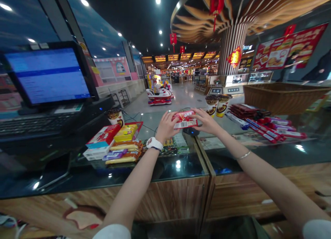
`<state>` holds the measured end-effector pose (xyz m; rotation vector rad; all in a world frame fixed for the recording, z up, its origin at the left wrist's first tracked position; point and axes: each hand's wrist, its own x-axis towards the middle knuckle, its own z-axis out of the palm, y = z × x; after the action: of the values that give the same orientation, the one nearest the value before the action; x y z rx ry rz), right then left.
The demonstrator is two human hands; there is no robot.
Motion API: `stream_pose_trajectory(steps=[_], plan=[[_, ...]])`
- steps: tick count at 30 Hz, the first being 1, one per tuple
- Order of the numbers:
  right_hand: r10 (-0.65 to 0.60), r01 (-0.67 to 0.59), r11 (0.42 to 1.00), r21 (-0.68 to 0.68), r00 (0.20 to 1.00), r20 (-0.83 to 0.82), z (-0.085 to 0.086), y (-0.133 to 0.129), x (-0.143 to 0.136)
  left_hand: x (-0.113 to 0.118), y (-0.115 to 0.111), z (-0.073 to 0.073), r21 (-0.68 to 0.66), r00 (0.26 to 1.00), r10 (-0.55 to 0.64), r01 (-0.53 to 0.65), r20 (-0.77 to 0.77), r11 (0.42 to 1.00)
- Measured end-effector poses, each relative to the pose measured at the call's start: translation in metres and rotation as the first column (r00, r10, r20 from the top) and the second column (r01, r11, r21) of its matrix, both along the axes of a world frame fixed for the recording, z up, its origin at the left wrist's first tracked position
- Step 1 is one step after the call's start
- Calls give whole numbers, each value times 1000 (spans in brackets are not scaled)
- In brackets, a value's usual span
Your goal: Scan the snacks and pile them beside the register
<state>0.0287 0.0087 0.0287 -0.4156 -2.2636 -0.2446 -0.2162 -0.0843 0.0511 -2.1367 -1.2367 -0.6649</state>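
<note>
The left hand [167,125] and right hand [207,122] grip a red packet [185,119] by its ends, over the worktop [187,168] toward its far edge. Two cups [222,105] stand to its right, near that edge.

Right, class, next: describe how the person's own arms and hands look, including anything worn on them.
Both the left hand and the right hand are ungloved. The left wrist carries a chunky white watch; the right forearm, a thin, silvery bracelet. Pale sleeves show at the bottom edge, leaving both forearms bare.
</note>
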Motion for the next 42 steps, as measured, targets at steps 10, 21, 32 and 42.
stream_pose_trajectory(steps=[10,21,32,42], plan=[[-108,102,953,-285,994,-4,-9,21,23,-6,-3,1,23,988,127,-130,87,991],[-98,226,912,-341,930,354,-38,17,-4,-6,-2,0,26,990,115,-118,82,993],[-209,324,929,-178,858,468,-25,-4,0,-12,3,-4,44,977,141,-150,158,988],[-234,298,946,-129,901,366,-2,-42,-16,-16,4,-7,118,935,231,-270,269,956]])
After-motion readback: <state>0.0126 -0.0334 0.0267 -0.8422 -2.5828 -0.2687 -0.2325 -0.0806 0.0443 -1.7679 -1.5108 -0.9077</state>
